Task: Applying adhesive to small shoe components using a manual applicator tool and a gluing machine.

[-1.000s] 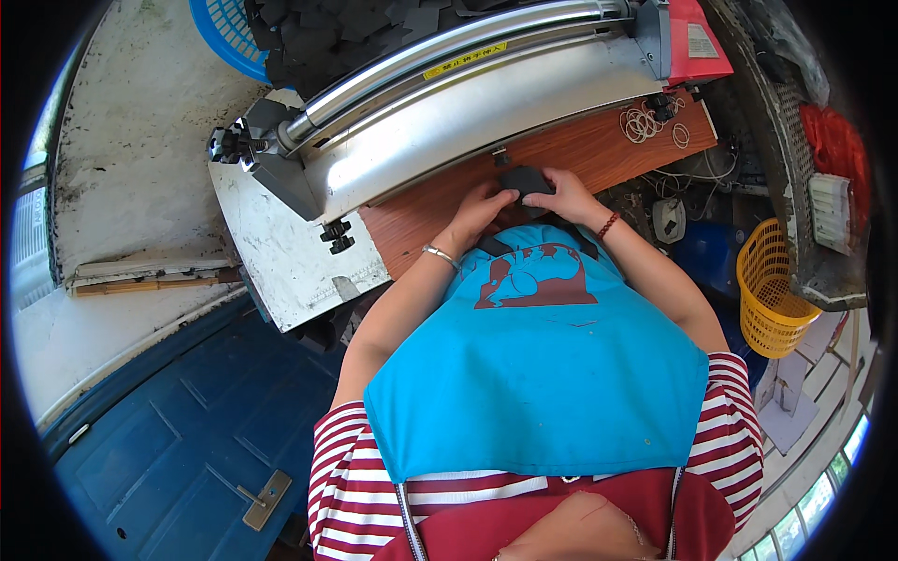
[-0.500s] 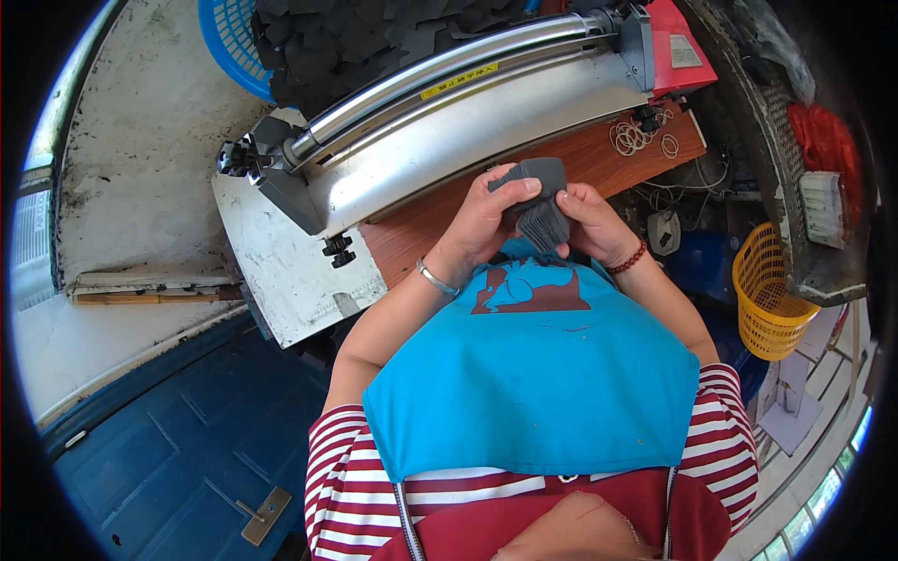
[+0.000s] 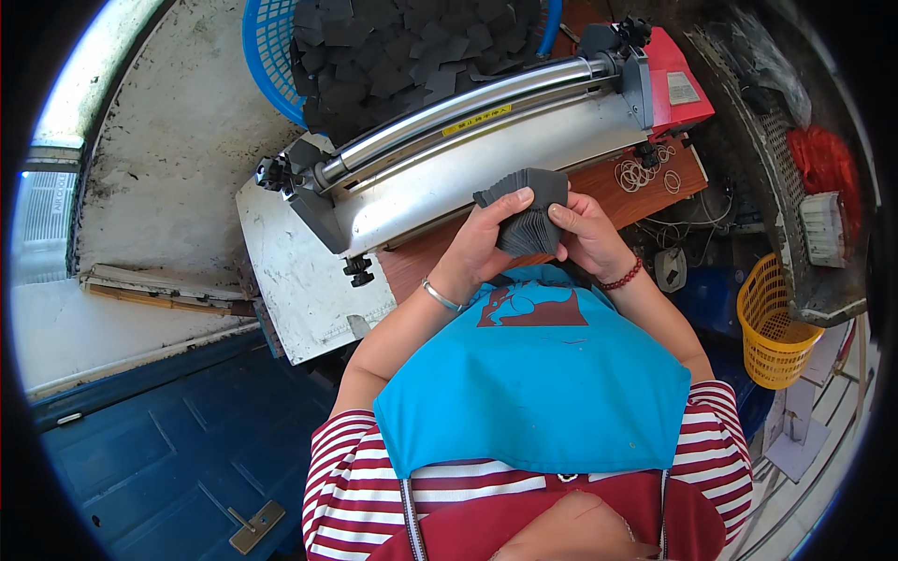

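Many matte, dark-grey squarish pieces (image 3: 529,230) fan out, gripped by closely curled left hand (image 3: 481,245) and right hand (image 3: 596,236), thumbs uppermost.

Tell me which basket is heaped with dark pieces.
The blue basket beyond the roller machine, heaped with dark pieces; the yellow basket, off right, shows none.

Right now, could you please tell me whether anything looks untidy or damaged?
Two minor things: pale loops lie loosely jumbled on the brown board, and the whitish surface at far left is darkly blotched, so it looks worn.
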Motion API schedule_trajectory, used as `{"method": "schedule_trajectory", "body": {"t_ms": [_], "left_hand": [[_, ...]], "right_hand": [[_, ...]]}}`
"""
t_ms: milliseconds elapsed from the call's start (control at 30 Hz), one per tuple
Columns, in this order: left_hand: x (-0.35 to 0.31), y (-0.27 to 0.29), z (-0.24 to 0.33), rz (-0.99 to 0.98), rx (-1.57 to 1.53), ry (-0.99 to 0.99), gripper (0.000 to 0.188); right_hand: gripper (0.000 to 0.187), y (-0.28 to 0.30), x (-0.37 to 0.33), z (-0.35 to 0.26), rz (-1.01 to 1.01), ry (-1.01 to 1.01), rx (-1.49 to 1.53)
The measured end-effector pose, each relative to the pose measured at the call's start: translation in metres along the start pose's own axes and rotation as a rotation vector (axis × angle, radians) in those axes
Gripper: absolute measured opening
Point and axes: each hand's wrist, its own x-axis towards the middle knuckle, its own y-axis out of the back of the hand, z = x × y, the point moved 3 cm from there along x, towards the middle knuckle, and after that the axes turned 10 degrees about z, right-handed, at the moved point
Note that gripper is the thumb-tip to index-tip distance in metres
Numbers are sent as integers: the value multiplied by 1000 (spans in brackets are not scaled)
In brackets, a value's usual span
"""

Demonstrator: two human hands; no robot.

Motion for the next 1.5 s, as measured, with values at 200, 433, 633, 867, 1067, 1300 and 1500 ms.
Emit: {"method": "schedule_trajectory", "body": {"t_ms": [200,433,633,867,1067,1300,1500], "left_hand": [[3,4,22,297,544,-637,28],[-3,10,30,345,412,-588,33],[-5,21,36,340,343,-583,36],[-16,38,52,400,356,-675,36],[-15,50,61,425,287,-659,37],[-8,54,68,507,297,-716,39],[-7,60,73,526,218,-733,38]], "right_hand": [[20,-18,-4,-20,209,284,-483],[20,-9,13,-23,329,477,-617],[24,-11,34,-28,261,414,-753],[27,-15,58,-47,211,650,-1172],[40,-2,111,-52,189,390,-1622],[43,-48,93,-36,52,316,-1181],[35,-44,95,-32,-109,89,-911]]}}
